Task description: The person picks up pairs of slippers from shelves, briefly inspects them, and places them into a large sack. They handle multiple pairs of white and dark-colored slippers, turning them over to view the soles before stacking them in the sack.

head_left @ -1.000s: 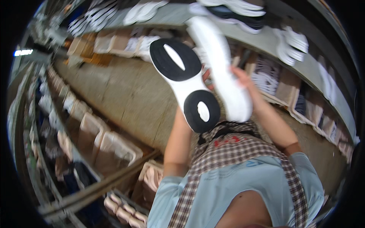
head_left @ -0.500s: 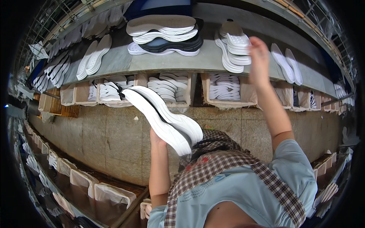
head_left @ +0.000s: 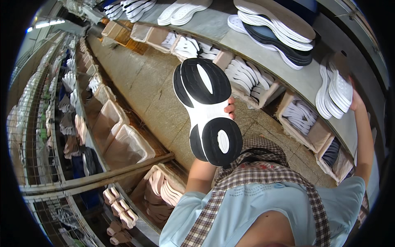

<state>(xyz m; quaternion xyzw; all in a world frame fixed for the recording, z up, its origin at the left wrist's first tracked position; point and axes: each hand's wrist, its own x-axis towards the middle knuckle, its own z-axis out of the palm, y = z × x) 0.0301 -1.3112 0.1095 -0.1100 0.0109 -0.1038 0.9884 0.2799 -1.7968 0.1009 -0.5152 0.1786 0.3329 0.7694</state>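
A pair of shoe soles, with white midsoles and black tread pads, is gripped together in my left hand. The treads face the camera and hide most of that hand; only its fingertips show at the right edge. My right hand reaches far right to the shelf. It touches the right side of a stack of white soles, and its fingers are mostly hidden there. Left of that stack lies a pile of white, grey and black soles.
Lined bins hold white soles under the shelf. A pair of white soles lies farther left on it. Along the left runs another rack with lined bins and wire mesh. Pinkish soles fill a bin at lower left.
My view has swung left, so the shelf sits farther right. The soles in my left hand have turned from white sides to black treads. My right hand remains beside the stack.
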